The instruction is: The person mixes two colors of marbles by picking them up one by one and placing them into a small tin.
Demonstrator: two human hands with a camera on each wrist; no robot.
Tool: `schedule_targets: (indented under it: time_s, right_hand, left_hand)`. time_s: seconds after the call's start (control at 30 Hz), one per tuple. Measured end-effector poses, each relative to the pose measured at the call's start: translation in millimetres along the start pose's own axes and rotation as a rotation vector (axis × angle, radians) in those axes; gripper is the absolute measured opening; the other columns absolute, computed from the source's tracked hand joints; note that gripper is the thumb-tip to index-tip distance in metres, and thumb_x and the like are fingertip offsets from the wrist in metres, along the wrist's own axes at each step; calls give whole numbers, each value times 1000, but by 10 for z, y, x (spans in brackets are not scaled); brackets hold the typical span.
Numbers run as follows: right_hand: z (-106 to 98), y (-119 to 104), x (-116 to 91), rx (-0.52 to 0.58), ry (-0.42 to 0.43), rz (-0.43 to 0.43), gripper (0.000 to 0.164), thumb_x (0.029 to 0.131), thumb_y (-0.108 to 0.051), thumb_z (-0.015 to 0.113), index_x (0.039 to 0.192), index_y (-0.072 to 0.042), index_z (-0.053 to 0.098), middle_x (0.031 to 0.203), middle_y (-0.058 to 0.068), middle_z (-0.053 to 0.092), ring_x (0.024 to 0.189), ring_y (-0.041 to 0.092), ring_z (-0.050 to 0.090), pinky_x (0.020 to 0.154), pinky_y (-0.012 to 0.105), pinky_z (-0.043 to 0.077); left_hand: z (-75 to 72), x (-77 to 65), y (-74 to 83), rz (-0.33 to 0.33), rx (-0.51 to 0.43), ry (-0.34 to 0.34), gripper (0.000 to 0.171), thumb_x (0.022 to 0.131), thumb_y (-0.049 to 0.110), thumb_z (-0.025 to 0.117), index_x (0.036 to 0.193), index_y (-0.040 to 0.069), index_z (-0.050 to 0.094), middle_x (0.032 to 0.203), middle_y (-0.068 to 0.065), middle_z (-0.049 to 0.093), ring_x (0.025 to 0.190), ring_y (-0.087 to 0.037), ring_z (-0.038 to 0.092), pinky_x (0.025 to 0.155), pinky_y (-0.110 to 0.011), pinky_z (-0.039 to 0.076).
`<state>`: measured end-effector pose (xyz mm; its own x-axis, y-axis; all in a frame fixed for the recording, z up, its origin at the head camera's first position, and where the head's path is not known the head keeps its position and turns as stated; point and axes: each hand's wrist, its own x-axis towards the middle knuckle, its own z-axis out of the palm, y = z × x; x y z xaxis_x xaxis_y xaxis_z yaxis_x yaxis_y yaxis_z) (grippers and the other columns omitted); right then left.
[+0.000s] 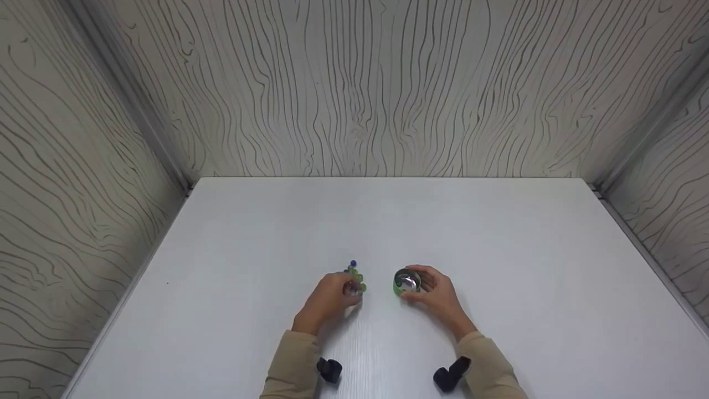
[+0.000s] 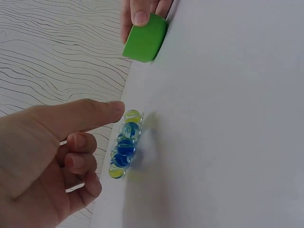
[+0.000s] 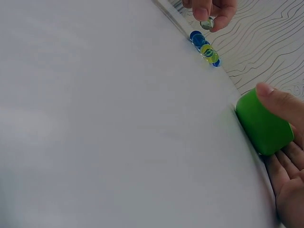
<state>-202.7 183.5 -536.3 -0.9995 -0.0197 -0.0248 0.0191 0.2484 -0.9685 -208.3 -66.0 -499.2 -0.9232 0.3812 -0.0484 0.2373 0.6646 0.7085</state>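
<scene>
On the white table, my left hand is at a small cluster of glass marbles, clear with blue or yellow-green inside. In the right wrist view, its thumb and a fingertip pinch a clear marble. The left wrist view shows the other marbles lying close together beyond the left hand. To the right, my right hand grips a small green cup with a shiny silvery inside. Its thumb presses the near side of the cup, and its fingers lie around the far side.
The white tabletop reaches back to a wood-grain patterned wall. Similar panels stand at both sides, with grey metal posts at the corners. Black wrist mounts sit by both tan sleeves.
</scene>
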Motion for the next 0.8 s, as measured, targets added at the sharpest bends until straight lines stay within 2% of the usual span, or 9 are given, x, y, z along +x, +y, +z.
schedule_targets:
  time_s: [0.33,0.8]
  right_hand:
    - [4,13,-2,-8,14,-2,60,69,-10,84,123,-5,60,131,16,61,130,32,54,110,39,41]
    - [5,3,6,15,10,14,57,70,-7,83,122,-4,61,132,15,61,131,31,52,112,40,39]
  left_hand:
    - [-6,47,37,71,0,12,11,82,7,72,93,5,70,79,-3,61,70,-7,44,63,-18,40]
    - [12,76,127,44,20,6,14,82,11,72,95,7,71,80,-4,61,69,-7,45,62,-18,39]
